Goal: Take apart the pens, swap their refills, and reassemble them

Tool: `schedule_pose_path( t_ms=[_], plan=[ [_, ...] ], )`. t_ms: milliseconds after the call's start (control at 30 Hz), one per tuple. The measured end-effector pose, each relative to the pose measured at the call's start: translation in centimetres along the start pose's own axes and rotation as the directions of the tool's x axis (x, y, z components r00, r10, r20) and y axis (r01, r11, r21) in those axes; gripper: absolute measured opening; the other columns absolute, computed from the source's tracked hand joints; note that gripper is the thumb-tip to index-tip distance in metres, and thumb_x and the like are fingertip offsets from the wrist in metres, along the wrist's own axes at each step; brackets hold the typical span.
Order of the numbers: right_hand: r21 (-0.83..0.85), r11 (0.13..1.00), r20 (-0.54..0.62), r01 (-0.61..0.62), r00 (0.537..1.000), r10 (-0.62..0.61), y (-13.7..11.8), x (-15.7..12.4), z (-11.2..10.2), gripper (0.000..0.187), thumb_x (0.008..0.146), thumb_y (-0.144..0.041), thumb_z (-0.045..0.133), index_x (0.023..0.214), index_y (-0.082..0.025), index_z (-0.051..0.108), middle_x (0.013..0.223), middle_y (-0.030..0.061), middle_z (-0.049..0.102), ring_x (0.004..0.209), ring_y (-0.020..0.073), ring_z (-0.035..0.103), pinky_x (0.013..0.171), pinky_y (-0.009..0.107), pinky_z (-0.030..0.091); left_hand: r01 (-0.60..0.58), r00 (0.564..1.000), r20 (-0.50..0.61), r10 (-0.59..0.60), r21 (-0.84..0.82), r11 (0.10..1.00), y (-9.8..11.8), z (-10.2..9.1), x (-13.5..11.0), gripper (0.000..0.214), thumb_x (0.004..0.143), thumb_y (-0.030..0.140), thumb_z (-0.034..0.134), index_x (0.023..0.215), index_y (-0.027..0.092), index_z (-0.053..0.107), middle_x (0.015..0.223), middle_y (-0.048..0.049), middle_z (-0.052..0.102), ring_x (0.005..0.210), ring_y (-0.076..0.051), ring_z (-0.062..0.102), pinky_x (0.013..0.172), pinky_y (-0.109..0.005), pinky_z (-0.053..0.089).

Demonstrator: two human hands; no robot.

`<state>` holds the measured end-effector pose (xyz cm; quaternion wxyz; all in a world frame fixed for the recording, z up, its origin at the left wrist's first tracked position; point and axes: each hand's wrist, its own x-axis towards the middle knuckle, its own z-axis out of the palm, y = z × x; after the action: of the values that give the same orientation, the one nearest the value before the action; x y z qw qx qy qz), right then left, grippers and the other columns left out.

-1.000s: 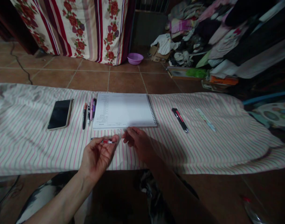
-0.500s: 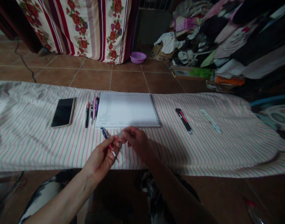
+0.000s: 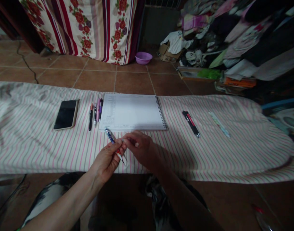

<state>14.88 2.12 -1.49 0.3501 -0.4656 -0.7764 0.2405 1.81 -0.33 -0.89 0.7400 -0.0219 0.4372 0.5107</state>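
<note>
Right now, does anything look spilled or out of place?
Nothing looks spilled. Beyond the striped cloth, clothes lie heaped in a jumble, a white garment drooping over a cardboard box: untidy, unlike the neatly laid notebook and pens.

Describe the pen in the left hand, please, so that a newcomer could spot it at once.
Find the spiral notebook on the striped cloth. Near its lower left corner, the left hand holds the pen slantwise. Blue-and-white above, red lower down, it is gripped while neighbouring pens lie flat.
</note>
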Motion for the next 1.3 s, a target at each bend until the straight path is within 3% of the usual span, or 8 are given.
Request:
schedule_pose_path(
  t_ms=[333, 533, 833, 1300],
  plan=[
    [0.167, 0.982, 0.012, -0.093, 0.996, 0.092, 0.65, -0.11, 0.37, 0.007, 0.076, -0.014, 0.062, 0.079, -0.020, 0.065, 0.071, -0.0005, 0.060, 0.066, 0.0117, 0.056, 0.062, 0.023, 0.044, 0.058, 0.998, 0.006, -0.058, 0.000, 0.998, -0.02, 0.01, 0.23, 0.017, 0.082, -0.003, 0.043, 0.077, 0.002, 0.059, 0.067, -0.0082, 0.060, 0.055, -0.007, 0.058, 0.048, -0.011, 0.049],
    [0.101, 0.992, -0.135, 0.081, 0.989, -0.067, 0.34, -0.38, 0.21, 0.009, 0.083, -0.018, 0.055, 0.080, -0.020, 0.064, 0.077, 0.0026, 0.063, 0.076, 0.0140, 0.059, 0.072, 0.027, 0.047, 0.066, 0.998, -0.022, -0.066, -0.017, 0.998, 0.18, 0.58, 0.09, 0.017, 0.083, -0.002, 0.043, 0.075, 0.001, 0.058, 0.067, -0.0094, 0.060, 0.055, -0.008, 0.060, 0.049, -0.011, 0.051],
    [0.032, 0.990, -0.121, 0.135, 0.984, -0.130, 0.69, -0.45, 0.07, 0.013, 0.085, -0.019, 0.052, 0.080, -0.019, 0.063, 0.077, 0.0039, 0.062, 0.076, 0.0148, 0.059, 0.072, 0.027, 0.048, 0.001, 0.999, -0.049, -0.004, -0.061, 0.998, -0.24, 0.23, 0.59, 0.018, 0.079, -0.007, 0.044, 0.075, 0.002, 0.060, 0.073, -0.0116, 0.065, 0.066, -0.012, 0.065, 0.068, -0.021, 0.057],
    [0.110, 0.994, -0.116, 0.023, 0.993, -0.010, 0.39, -0.24, -0.24, 0.012, 0.082, -0.018, 0.055, 0.076, -0.019, 0.065, 0.075, 0.0032, 0.064, 0.073, 0.0145, 0.060, 0.069, 0.027, 0.046, 0.051, 0.996, -0.066, -0.057, -0.085, 0.995, 0.06, 0.27, 0.59, 0.017, 0.078, -0.008, 0.044, 0.080, -0.002, 0.060, 0.080, -0.0160, 0.066, 0.073, -0.017, 0.068, 0.073, -0.024, 0.057]
  ],
)
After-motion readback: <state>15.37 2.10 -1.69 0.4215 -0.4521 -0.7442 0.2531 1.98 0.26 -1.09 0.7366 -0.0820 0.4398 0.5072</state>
